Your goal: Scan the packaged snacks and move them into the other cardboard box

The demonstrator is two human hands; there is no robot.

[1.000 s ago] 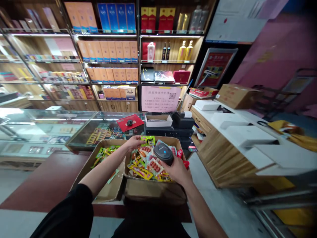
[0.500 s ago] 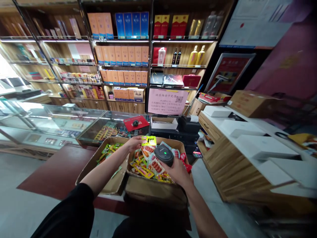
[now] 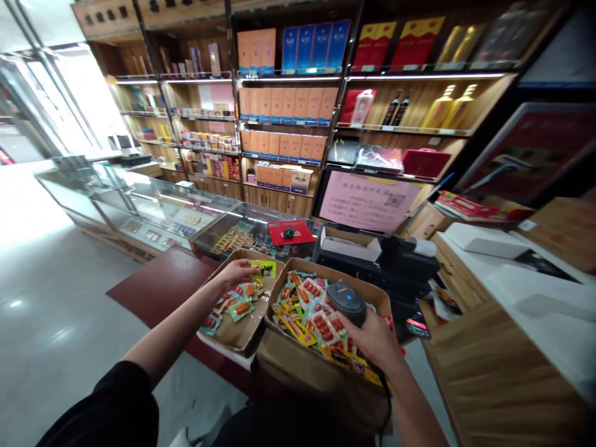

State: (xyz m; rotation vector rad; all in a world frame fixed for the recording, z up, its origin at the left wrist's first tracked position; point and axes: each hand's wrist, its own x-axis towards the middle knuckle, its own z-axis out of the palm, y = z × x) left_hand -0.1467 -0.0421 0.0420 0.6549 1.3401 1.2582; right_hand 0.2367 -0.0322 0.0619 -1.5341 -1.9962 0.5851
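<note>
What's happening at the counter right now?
A person's left hand holds a flat yellow-green plastic packet over the shallow brown cardboard box on the left, where several small clear packets with orange and red contents lie. The right hand grips a dark grey handheld scanner, its light blue, above the fuller brown cardboard box of mixed packets.

I can see a short black sleeve on the left arm, loose and plain, its hem ending near the elbow. The left forearm and left hand are bare, as are the right forearm and right hand. More dark clothing shows lower down, its details lost in shadow.
</note>
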